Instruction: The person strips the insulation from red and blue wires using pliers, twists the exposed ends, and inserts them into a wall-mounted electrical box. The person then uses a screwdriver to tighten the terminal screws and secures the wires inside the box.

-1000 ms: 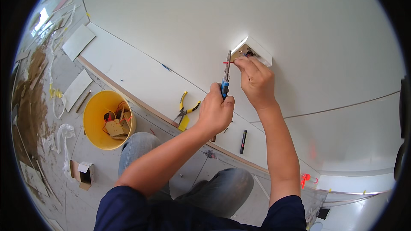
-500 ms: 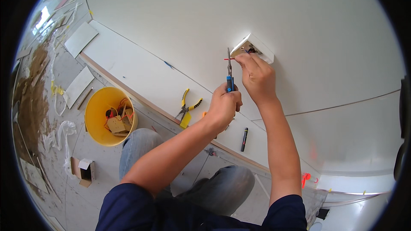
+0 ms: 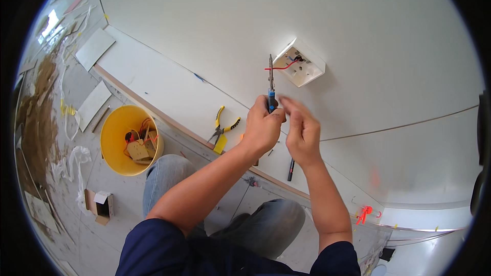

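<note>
In my left hand is a pair of wire strippers with narrow grey jaws and blue-black handles. The jaws point away from me and meet a red wire, whose end sticks out on their left side. That wire runs out of a white square socket box on the pale wall panel, where darker wire ends show inside. Just right of the tool's handles is my right hand, off the wire. Its fingers are blurred but look extended and apart from the thumb, with nothing visible in them.
Yellow-handled pliers and a black marker pen lie on the white ledge. A yellow bucket with scraps stands on the floor at left, near an opened small carton. Board offcuts lie beyond.
My right hand has let go of the red wire and come back toward me, beside the tool's handles. The box's inside shows now. The strippers stay at the wire.
</note>
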`<state>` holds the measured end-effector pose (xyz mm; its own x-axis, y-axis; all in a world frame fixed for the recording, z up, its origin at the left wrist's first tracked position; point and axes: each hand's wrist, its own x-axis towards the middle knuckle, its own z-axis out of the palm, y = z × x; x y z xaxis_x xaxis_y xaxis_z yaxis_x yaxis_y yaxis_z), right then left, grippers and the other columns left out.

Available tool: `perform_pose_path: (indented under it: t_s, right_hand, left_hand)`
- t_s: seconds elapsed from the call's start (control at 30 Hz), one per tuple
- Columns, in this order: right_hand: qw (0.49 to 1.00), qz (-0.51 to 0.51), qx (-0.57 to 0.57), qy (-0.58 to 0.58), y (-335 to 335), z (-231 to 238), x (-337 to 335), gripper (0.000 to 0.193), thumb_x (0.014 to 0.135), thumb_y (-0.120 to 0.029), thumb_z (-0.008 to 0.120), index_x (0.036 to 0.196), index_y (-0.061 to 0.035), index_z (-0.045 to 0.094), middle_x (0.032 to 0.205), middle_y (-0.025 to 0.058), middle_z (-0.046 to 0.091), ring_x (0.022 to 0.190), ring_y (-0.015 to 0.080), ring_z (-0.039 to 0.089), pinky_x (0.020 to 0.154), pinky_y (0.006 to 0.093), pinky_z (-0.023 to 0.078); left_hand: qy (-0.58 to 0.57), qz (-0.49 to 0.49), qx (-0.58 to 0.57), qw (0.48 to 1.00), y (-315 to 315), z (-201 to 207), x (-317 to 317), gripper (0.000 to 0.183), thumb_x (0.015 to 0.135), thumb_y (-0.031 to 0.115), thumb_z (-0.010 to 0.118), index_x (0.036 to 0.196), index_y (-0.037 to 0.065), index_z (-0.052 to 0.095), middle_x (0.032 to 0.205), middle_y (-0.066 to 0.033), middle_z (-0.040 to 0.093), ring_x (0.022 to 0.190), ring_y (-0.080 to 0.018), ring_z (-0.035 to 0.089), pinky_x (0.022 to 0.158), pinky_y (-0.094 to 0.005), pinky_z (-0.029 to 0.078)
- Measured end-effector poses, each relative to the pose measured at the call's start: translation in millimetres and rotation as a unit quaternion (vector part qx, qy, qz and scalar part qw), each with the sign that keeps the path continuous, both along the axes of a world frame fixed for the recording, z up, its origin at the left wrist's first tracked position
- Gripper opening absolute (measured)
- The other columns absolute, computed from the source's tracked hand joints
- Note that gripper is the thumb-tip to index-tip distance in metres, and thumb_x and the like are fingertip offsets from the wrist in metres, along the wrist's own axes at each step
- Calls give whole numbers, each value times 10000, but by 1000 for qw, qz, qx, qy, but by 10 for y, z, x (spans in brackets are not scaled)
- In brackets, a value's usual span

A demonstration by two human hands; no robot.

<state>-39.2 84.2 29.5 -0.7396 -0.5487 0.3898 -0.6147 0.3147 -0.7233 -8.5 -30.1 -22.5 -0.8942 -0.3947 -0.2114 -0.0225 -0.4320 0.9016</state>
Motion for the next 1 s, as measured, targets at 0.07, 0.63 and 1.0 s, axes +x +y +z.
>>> perform_pose_path:
  t_s: [0.07,0.63,1.0]
  right_hand:
    - [995,30,-32,-94,17,-55,123,347,1121,-171,514,1319,77,656,1347,230,695,1228,330,688,1030,390,535]
    - [983,119,35,-131,-431,-35,204,371,1028,-171,663,1312,66,630,1422,282,651,1436,446,554,1134,460,486]
    - [995,47,1,-85,-110,-215,201,205,1051,-86,633,1198,27,721,1226,180,747,1147,298,727,1001,383,554]
  left_hand:
    - [-4,-8,-19,1000,-9,22,42,253,902,196,607,1007,-29,558,867,-180,670,808,-295,627,762,-411,518]
    - [99,57,186,976,-119,-166,274,172,1032,154,529,1185,91,483,1005,-49,607,814,-140,609,663,-305,564]
    - [-14,-67,28,997,-194,-209,411,299,946,133,542,1195,-8,459,1010,-154,628,846,-220,646,771,-364,551]
